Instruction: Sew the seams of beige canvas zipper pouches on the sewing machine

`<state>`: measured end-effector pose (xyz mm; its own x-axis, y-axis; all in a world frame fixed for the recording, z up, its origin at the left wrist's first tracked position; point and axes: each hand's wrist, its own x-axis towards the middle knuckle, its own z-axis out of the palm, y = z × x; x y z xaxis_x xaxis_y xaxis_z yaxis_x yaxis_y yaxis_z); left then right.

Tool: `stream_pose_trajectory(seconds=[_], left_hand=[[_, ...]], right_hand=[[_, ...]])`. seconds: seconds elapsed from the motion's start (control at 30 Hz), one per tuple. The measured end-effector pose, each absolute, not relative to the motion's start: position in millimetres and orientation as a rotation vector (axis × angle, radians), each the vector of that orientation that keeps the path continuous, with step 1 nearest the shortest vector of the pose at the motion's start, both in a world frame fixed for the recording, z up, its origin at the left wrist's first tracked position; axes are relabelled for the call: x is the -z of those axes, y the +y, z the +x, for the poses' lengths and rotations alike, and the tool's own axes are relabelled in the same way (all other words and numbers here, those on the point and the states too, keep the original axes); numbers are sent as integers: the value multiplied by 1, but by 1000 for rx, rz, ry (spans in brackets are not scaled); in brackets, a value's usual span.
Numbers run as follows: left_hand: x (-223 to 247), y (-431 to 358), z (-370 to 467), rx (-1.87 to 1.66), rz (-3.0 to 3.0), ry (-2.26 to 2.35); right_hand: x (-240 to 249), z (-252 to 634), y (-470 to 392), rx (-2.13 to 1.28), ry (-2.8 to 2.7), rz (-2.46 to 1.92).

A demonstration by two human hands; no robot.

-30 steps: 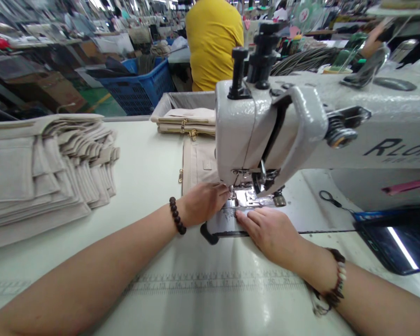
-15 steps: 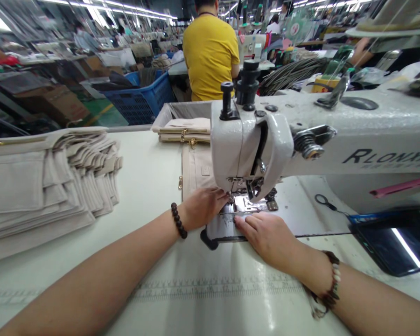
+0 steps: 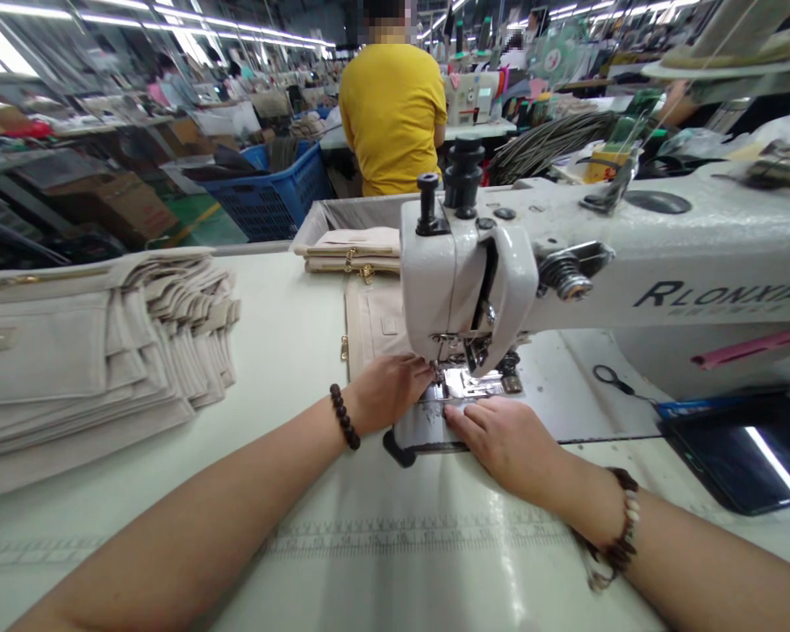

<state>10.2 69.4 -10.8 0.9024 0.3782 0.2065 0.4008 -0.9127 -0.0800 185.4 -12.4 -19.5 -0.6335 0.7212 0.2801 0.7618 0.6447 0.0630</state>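
Staying put, your left hand (image 3: pixel 385 393) and right hand (image 3: pixel 512 441) seemingly pause; the pouch (image 3: pixel 374 323), eleven o'clock from them, hasn't advanced. Fingers' grip: can't tell.

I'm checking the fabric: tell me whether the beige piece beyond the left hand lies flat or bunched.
Flat where visible: the beige piece shows a straight edge and no heaped folds; the sewing machine hides part.

The fabric stack (image 3: pixel 46 351) lies on the table (image 3: pixel 283 307), left of the sewing machine (image 3: pixel 431 281).
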Motion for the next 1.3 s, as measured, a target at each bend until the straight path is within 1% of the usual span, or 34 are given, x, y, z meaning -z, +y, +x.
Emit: stream_pose_trajectory(seconds=[0.2, 0.4, 0.53, 0.67, 1.03, 1.17, 1.3], left_hand=[[-5, 38, 22, -20, -2920, -945], [-27, 13, 9, -147, -3100, -878], [-34, -3, 9, 23, -3235, -969], [-31, -14, 17, 194, -3269, -952], [-24, -12, 13, 207, -3280, -913], [-19, -19, 2, 254, -3141, -735], [-10, -25, -12, 427, -2907, -661]], right_hand=[[22, 193, -11, 211, -2644, -1185], [20, 197, -10, 166, -2673, -1188], [17, 198, -11, 115, -2669, -1252], [15, 199, -11, 54, -2655, -1288], [15, 198, -9, -13, -2678, -1298], [11, 199, -11, -26, -2649, -1266], [1, 201, -22, -27, -2579, -1090]])
